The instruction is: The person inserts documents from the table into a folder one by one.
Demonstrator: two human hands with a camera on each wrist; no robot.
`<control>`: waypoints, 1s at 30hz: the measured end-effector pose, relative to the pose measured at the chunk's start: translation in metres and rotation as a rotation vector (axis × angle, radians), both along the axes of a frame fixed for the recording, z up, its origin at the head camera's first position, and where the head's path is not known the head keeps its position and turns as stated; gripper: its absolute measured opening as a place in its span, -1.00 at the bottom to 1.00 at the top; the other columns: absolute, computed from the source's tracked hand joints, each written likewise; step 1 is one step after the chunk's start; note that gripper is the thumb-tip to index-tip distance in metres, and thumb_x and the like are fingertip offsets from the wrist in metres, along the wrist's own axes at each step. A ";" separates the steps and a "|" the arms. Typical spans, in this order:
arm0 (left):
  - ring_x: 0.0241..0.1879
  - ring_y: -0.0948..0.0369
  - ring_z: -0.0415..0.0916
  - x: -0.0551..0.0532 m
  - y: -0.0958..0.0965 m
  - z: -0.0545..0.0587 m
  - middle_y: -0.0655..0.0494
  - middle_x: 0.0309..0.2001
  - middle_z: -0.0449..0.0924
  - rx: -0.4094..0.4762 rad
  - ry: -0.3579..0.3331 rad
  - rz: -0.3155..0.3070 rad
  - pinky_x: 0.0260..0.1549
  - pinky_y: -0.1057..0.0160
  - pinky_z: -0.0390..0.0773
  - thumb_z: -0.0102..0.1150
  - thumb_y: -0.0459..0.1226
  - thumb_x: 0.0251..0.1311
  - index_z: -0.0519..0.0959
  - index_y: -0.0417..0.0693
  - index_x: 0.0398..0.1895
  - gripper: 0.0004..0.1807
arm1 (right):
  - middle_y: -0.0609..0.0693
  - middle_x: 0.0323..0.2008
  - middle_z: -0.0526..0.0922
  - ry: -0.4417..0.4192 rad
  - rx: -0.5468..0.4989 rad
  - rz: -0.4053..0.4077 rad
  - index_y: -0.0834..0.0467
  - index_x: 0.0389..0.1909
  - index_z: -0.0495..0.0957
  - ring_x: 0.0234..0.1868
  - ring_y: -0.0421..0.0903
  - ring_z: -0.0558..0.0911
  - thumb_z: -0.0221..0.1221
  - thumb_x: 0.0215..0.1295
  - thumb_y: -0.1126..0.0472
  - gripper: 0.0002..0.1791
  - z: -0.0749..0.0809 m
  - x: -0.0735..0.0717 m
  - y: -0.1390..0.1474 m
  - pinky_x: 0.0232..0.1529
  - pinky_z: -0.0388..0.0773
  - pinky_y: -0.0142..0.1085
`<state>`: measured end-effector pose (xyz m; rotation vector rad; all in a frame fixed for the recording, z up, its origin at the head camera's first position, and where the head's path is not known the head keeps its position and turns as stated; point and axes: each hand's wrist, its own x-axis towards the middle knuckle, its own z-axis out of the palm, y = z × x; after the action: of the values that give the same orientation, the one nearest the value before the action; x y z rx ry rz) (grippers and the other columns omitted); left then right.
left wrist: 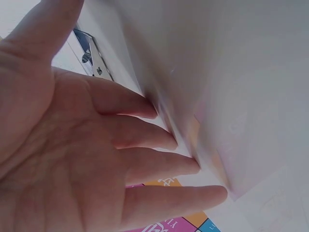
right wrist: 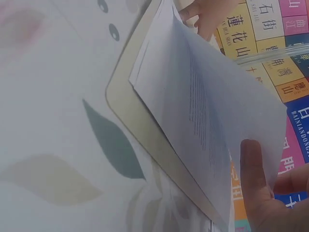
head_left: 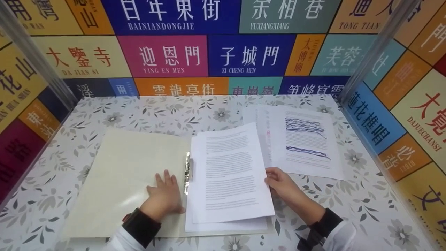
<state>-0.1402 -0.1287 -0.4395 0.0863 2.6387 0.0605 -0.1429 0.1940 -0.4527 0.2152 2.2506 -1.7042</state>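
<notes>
The folder lay open on the tabletop, its pale cover on the left and printed pages on the right, beside a metal clip. The left hand rested on the cover near the clip, its fingers straight and spread. The right hand pinched the right edge of the top page, which was lifted from those beneath. Loose sheets lay toward the back right, one bearing blue scribbles over its print. Lettered, coloured panels stood behind and at both sides. Dark bands circled both wrists, next to white sleeves.
</notes>
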 end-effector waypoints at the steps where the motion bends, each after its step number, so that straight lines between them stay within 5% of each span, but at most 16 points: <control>1: 0.42 -0.44 -0.23 0.000 0.000 0.000 -0.49 0.47 -0.23 -0.001 0.000 -0.001 0.19 -0.52 0.09 0.47 0.06 -0.15 0.00 -0.47 0.44 0.24 | 0.28 0.04 0.56 0.006 0.002 0.010 0.40 0.25 0.27 -0.14 -0.10 0.63 -0.10 0.40 0.37 -0.58 0.000 0.001 -0.001 -0.12 0.61 -0.29; 20: 0.42 -0.44 -0.22 0.002 0.002 0.002 -0.49 0.46 -0.22 0.010 0.013 0.012 0.19 -0.52 0.07 0.47 0.04 -0.15 0.00 -0.48 0.43 0.23 | 0.30 0.07 0.55 -0.006 -0.057 0.118 0.40 0.28 0.20 -0.07 -0.03 0.66 -0.08 0.38 0.37 -0.53 -0.002 0.008 -0.008 -0.07 0.67 -0.19; 30: 0.42 -0.44 -0.22 0.001 0.002 0.000 -0.50 0.46 -0.21 0.004 0.015 0.008 0.18 -0.52 0.09 0.48 0.03 -0.17 0.01 -0.48 0.43 0.23 | 0.22 0.00 0.59 -0.006 0.015 0.121 0.35 0.26 0.23 -0.11 -0.04 0.67 -0.04 0.37 0.35 -0.54 -0.009 0.009 -0.008 -0.11 0.68 -0.18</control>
<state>-0.1391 -0.1265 -0.4390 0.0776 2.6541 0.0679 -0.1337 0.1859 -0.4617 0.0857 2.2240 -1.6232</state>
